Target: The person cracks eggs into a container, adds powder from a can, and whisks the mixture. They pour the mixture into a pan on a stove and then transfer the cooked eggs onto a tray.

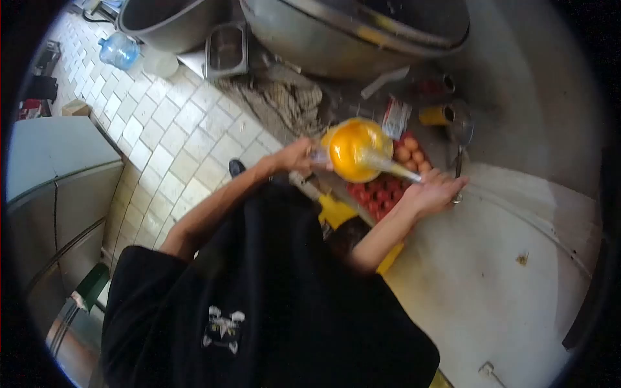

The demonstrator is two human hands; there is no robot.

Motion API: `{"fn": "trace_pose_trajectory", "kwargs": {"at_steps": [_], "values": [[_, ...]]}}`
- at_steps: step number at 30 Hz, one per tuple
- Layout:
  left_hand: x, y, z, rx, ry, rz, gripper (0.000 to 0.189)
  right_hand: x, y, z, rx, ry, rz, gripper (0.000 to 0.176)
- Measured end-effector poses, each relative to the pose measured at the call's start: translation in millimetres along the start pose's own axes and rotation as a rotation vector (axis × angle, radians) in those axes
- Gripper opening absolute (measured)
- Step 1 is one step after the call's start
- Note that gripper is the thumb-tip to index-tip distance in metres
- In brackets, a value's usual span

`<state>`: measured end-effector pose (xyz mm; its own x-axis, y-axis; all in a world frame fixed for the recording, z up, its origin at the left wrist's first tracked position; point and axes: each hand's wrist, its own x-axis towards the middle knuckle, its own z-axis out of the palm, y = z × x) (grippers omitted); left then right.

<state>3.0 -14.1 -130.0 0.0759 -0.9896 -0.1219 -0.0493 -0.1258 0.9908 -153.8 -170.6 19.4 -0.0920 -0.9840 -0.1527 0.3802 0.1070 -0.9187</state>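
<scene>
My left hand (301, 157) is closed on the left side of a see-through jug (321, 154), at what looks like its handle. Bright yellow-orange beaten egg (349, 150) fills much of the jug. In my right hand (440, 192) is the handle of a whisk (406, 172), its wires slanting down into the egg and blurred. Beneath and beside the jug lies a red egg tray (372, 199), with several brown eggs (410, 154) at its far right end and bare hollows nearer to me.
Behind the jug stand a large metal bowl (310, 45) and a metal pan (226, 52). A crumpled checked cloth (284, 97) lies left of it. A yellow can (436, 116) and a ladle (460, 129) are at right, by the wall. A water bottle (119, 51) lies on the tiled floor.
</scene>
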Motion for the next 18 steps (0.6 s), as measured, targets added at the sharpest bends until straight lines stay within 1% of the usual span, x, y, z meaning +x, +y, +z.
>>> {"fn": "trace_pose_trajectory", "kwargs": {"at_steps": [1, 2, 3, 4, 5, 6, 7, 8, 9, 10, 11, 12, 13, 14, 15, 17, 18], "values": [[-0.2, 0.0, 4.5, -0.028, 0.002, -0.022, 0.033, -4.2, 16.2, -11.1, -0.117, -0.017, -0.090, 0.035], [-0.1, 2.2, 1.2, -0.030, -0.007, 0.089, 0.037, 6.1, 42.2, -2.5, -0.189, -0.058, -0.203, 0.035], [4.4, 0.1, -3.1, -0.009, -0.023, 0.090, 0.037, 11.3, 63.0, -0.9, -0.274, -0.087, -0.309, 0.034], [-1.3, -3.5, 5.9, -0.017, -0.040, 0.066, 0.036, 8.0, 68.6, -11.0, -0.393, -0.114, -0.394, 0.034], [2.4, -5.6, 1.3, -0.003, -0.029, 0.057, 0.036, 22.9, 57.4, -14.6, -0.232, -0.105, -0.316, 0.033], [3.3, -2.1, -3.9, 0.082, -0.075, -0.024, 0.036, 44.5, 34.4, -25.9, -0.069, -0.092, -0.232, 0.032], [-8.9, -0.7, 12.1, 0.026, -0.057, -0.023, 0.035, 33.0, 31.5, -20.7, -0.049, -0.024, -0.194, 0.032], [-5.6, 1.4, 9.8, 0.009, -0.027, 0.006, 0.037, 21.7, 28.7, -15.1, -0.026, 0.045, -0.156, 0.031], [1.4, 2.1, 1.3, 0.000, 0.000, 0.043, 0.039, 7.8, 69.9, -14.7, -0.440, 0.088, -0.167, 0.033], [1.7, -1.1, 3.2, -0.039, -0.003, 0.050, 0.039, 18.4, 64.3, -25.0, -0.206, 0.105, -0.091, 0.034], [7.0, -4.4, -1.1, -0.075, 0.008, 0.034, 0.039, 22.0, 40.4, -21.9, -0.158, 0.054, -0.143, 0.034], [9.4, -7.1, -1.4, -0.116, 0.012, 0.011, 0.039, 25.6, 14.7, -24.3, -0.073, -0.025, -0.127, 0.034], [2.7, -9.9, 9.9, -0.172, -0.004, -0.022, 0.039, 29.6, 5.4, -31.5, -0.012, -0.080, -0.129, 0.035], [4.3, -14.6, 9.6, -0.010, 0.031, 0.085, 0.038, 25.7, 12.9, -24.9, -0.034, -0.089, -0.154, 0.035], [10.2, -20.5, 2.5, -0.003, 0.004, 0.076, 0.038, 12.1, 48.0, -7.8, -0.156, -0.088, -0.168, 0.034], [2.1, 0.6, 2.0, -0.039, -0.036, 0.020, 0.037, 8.9, 40.0, -12.8, -0.188, -0.143, -0.165, 0.030], [2.8, -3.1, 1.0, -0.020, -0.029, 0.065, 0.037, 25.2, 2.6, -27.6, -0.057, -0.206, -0.160, 0.028]]}}
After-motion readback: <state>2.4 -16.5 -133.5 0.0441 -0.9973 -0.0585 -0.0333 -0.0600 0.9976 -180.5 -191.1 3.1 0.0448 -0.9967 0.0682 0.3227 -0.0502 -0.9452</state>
